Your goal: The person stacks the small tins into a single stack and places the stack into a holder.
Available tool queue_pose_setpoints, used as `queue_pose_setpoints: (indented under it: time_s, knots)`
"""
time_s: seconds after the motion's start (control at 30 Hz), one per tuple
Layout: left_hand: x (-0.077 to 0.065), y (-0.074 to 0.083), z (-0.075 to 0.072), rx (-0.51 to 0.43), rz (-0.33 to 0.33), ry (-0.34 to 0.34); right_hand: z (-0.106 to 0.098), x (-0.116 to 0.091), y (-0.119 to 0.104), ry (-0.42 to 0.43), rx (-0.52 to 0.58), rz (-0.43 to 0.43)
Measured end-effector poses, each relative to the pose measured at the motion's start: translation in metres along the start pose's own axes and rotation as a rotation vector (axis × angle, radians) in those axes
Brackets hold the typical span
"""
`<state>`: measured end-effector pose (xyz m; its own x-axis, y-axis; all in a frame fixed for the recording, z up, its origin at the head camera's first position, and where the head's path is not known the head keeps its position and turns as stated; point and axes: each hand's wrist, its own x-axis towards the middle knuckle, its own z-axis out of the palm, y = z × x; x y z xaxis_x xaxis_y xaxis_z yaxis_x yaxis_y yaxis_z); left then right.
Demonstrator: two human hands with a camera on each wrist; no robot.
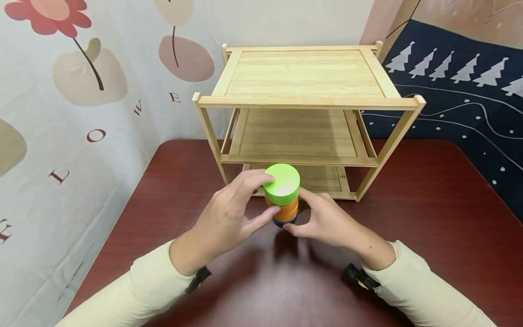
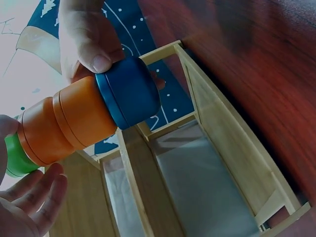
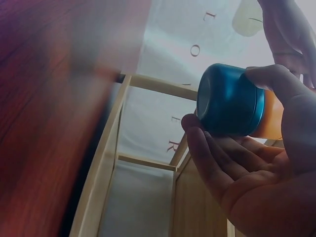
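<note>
A cylindrical container with a bright green top [image 1: 282, 181], a grooved orange middle [image 2: 74, 116] and a dark blue base [image 3: 229, 101] is held upright above the table, its shadow below. My left hand [image 1: 226, 215] grips the green top from the left, thumb lower down by the orange part in the head view. From the right, my right hand [image 1: 328, 220] holds the blue base, the thumb on its near side and the fingers round the far side. Both wrist views show the sections joined end to end; the hands partly cover the green and orange parts.
Behind the container a light wooden three-level rack [image 1: 306, 102] stands on the dark red table [image 1: 433, 236]. A printed cloth [image 1: 135, 68] with flowers and letters hangs at the left, and a navy one [image 1: 457, 100] with white trees at the right.
</note>
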<state>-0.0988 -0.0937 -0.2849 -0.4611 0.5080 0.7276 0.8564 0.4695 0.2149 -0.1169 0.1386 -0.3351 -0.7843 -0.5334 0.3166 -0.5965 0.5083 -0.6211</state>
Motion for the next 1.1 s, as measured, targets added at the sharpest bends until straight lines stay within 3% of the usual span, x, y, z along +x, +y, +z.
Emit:
queue_pose_setpoints:
  time_s: [0.77, 1.1]
  knots:
    - [0.025, 0.005, -0.021, 0.062, 0.069, -0.008, -0.023, 0.007, -0.017, 0.041, -0.049, -0.021]
    - [0.037, 0.007, -0.028, 0.073, 0.053, -0.030, -0.030, 0.009, -0.020, 0.054, -0.074, -0.010]
